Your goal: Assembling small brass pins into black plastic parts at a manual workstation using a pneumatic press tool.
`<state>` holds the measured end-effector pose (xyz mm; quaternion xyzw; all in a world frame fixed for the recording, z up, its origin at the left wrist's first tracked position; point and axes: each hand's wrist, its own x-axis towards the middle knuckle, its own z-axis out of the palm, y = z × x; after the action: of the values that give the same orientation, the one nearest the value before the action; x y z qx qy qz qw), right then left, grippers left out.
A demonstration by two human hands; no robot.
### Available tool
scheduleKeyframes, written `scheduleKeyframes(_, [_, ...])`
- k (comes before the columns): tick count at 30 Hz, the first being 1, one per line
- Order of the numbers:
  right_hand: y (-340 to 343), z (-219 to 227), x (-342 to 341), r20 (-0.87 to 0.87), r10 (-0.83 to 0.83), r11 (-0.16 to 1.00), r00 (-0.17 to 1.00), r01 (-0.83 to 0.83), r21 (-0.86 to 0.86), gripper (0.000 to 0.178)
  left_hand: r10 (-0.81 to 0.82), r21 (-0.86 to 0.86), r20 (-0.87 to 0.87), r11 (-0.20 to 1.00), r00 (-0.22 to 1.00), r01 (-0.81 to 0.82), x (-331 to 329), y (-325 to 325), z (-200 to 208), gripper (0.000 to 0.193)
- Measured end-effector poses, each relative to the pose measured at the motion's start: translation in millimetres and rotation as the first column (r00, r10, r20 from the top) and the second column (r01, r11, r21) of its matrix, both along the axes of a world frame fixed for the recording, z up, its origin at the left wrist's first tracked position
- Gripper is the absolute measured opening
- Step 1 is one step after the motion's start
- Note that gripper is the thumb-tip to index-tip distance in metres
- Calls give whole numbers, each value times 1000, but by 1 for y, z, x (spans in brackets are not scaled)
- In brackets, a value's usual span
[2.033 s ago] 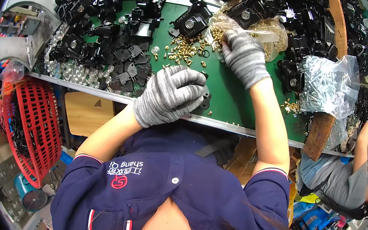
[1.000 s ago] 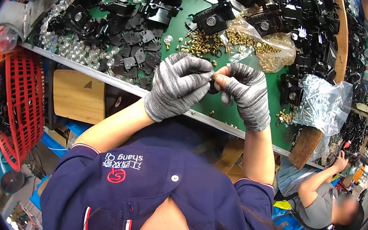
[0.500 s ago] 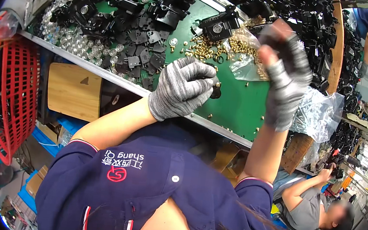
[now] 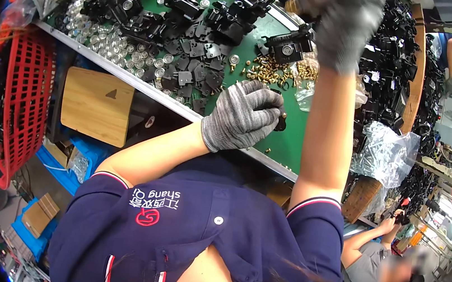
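Note:
My left hand (image 4: 242, 116), in a grey knit glove with bare fingertips, is closed over the near edge of the green work surface (image 4: 289, 134). It grips a small black part (image 4: 281, 121) with a brass-coloured bit on it; most of the part is hidden by the fingers. My right hand (image 4: 345, 34), gloved alike, is stretched far forward at the top of the view, above the black assemblies. Motion smears its fingers, so what they hold does not show. Between the hands lie a pile of brass screws (image 4: 268, 69) and a black housing (image 4: 287, 48) with a round metal centre.
Flat black plates (image 4: 192, 69) and silver round pieces (image 4: 135, 56) cover the left side of the bench. A clear bag of screws (image 4: 385, 152) sits at the right by a wooden board (image 4: 412, 73). A red basket (image 4: 15, 109) stands left. A person (image 4: 377, 266) works at the right.
My right hand has moved forward and up, from beside the brass screws to the far side of the bench. The left hand keeps its grip on the black part; the view has shifted slightly.

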<state>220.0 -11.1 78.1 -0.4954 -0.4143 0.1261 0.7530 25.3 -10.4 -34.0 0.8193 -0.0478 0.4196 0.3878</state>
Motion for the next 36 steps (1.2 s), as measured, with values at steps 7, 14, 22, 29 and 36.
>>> scheduleKeyframes(7, [-105, -9, -68, -120, -192, 981, 974, 186, -62, 65, -55, -31, -10, 998, 998, 55, 0, 4, 3, 16])
scheduleKeyframes(14, [-114, -13, -95, -283, -144, 982, 948, 102, -156, 54, -90, -24, -31, 996, 995, 89, -1, 3, 3, 19])
scheduleKeyframes(22, [-120, -20, -92, -206, -176, 939, 963, 101, -329, 48, -69, -4, -26, 998, 997, 69, 1, 1, 1, 16])
scheduleKeyframes(29, [-123, -30, -74, -270, -22, 975, 963, -39, -217, 50, -90, -12, -29, 996, 995, 90, 2, 2, 3, 16])
scheduleKeyframes(36, [-126, -29, -84, -357, 51, 971, 933, -130, -199, 61, -156, 36, -10, 987, 988, 156, -1, 6, 6, 17])
